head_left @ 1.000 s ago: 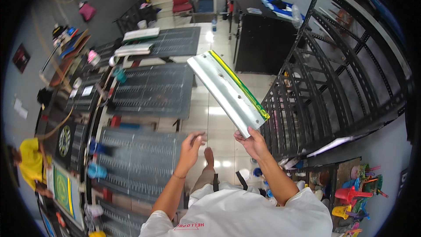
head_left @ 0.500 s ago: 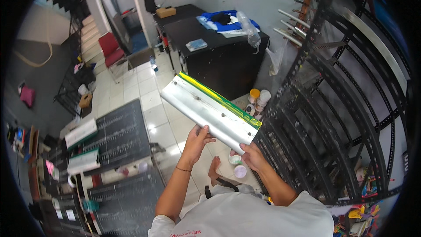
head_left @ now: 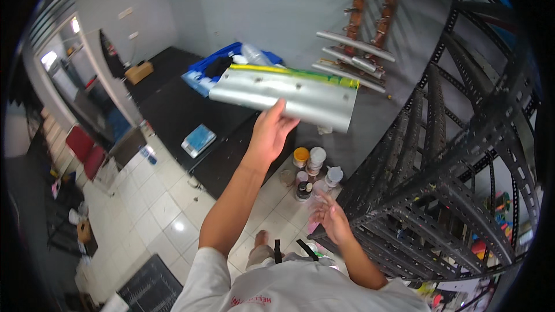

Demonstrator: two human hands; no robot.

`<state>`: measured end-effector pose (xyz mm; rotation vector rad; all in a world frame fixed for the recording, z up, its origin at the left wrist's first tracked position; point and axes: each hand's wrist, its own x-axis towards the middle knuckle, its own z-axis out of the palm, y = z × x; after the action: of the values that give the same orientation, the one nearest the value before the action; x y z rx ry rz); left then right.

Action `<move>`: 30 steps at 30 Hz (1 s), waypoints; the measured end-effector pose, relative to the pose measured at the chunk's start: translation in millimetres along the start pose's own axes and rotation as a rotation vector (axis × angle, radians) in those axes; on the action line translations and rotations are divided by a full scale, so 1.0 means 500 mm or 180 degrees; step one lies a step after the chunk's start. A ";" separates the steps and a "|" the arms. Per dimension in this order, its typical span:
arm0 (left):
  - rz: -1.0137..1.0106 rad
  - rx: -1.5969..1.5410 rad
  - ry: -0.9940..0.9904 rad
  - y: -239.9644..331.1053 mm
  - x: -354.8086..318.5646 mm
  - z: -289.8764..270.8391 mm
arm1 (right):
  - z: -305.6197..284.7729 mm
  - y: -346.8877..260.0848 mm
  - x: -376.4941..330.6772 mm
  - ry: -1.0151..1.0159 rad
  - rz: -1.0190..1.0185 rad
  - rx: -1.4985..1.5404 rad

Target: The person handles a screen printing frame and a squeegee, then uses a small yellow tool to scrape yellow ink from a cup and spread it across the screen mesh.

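Observation:
My left hand [head_left: 270, 132] is raised and holds a long silver squeegee [head_left: 286, 95] with a yellow-green rubber edge, roughly level, in front of a grey wall. Several similar squeegees [head_left: 354, 46] hang on a wooden wall rack just beyond it. My right hand [head_left: 331, 219] hangs lower, fingers apart and holding nothing, next to the black metal shelf frame [head_left: 439, 167]. Below the squeegee, several small paint jars and bottles [head_left: 312, 167] stand on the tiled floor.
A black table [head_left: 173, 110] at the left carries a small scale [head_left: 198, 138], a cardboard box [head_left: 139, 72] and a blue sheet with a plastic bottle [head_left: 243, 58]. Red chairs [head_left: 87, 153] stand further left. A dark mesh screen frame [head_left: 151, 286] lies at the bottom.
I have turned right, away from the printing tables toward the wall rack. My right hand has let go of the squeegee and dropped; my left hand alone carries it up.

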<state>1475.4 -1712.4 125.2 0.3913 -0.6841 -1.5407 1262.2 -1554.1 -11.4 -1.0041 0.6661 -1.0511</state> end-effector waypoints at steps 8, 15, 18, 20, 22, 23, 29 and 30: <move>-0.0441 -0.0116 -0.0752 -0.060 0.494 0.208 | 0.004 0.086 0.042 0.1746 0.0030 -0.0357; -0.0456 -0.0201 -0.0744 -0.128 0.691 0.351 | 0.064 0.136 0.081 0.2832 -0.0155 -0.0561; -0.0571 -0.0011 -0.0589 -0.150 0.738 0.381 | 0.095 0.166 0.066 0.3206 -0.0101 -0.0591; -0.0660 0.0035 -0.0462 -0.154 0.735 0.416 | 0.115 0.187 0.040 0.3567 -0.0153 -0.0473; -0.0633 0.0035 -0.0330 -0.158 0.737 0.440 | 0.136 0.212 0.007 0.3905 -0.0210 -0.0360; -0.0767 -0.0001 -0.0401 -0.159 0.763 0.444 | 0.148 0.225 -0.009 0.4056 -0.0226 -0.0305; -0.0929 0.0573 -0.0904 -0.179 0.867 0.429 | 0.199 0.262 -0.067 0.4514 0.0034 -0.0203; -0.0863 0.0759 -0.1064 -0.172 0.857 0.424 | 0.195 0.265 -0.075 0.4474 0.0051 -0.0268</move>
<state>1233.9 -2096.2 299.3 0.4213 -1.1186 -1.8085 1381.3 -1465.9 -91.8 -0.1663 1.8347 -1.6616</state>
